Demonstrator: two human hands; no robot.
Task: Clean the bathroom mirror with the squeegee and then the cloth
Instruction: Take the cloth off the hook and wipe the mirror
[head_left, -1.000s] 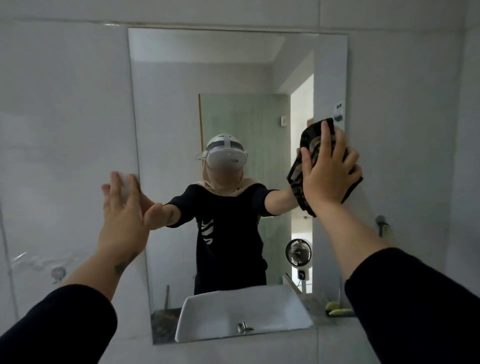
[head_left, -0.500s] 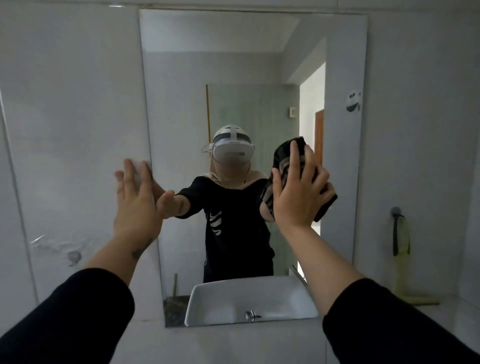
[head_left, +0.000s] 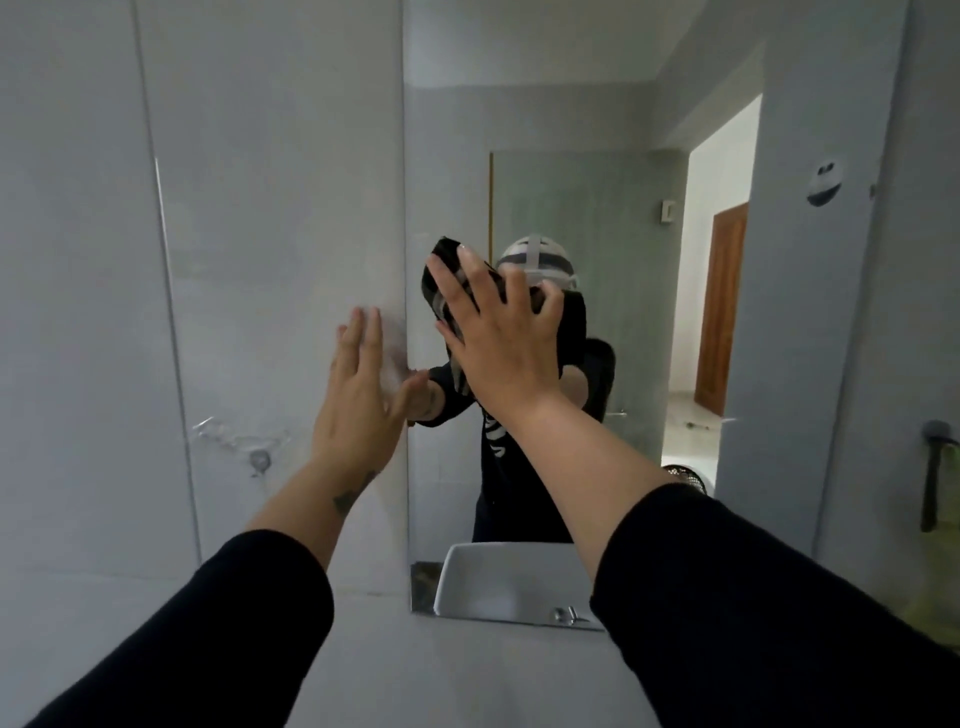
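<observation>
The tall frameless mirror (head_left: 613, 171) hangs on the tiled wall ahead of me. My right hand (head_left: 496, 340) presses a dark cloth (head_left: 441, 283) flat against the glass near the mirror's left edge, at about mid height, with fingers spread over it. My left hand (head_left: 361, 400) lies flat and open on the wall tile just left of the mirror's edge, thumb touching the edge. A squeegee with a dark handle (head_left: 935, 467) hangs on the wall at the far right, partly cut off.
The mirror reflects a person in black, a white basin (head_left: 514, 582), a doorway and a wooden door. A small sticker (head_left: 825, 182) sits on the mirror's upper right. A wall fitting (head_left: 260, 460) protrudes from the left tile.
My right hand has swept the cloth leftwards across the glass, from the right side to near the left edge. The view has shifted left. My left hand stays on the wall.
</observation>
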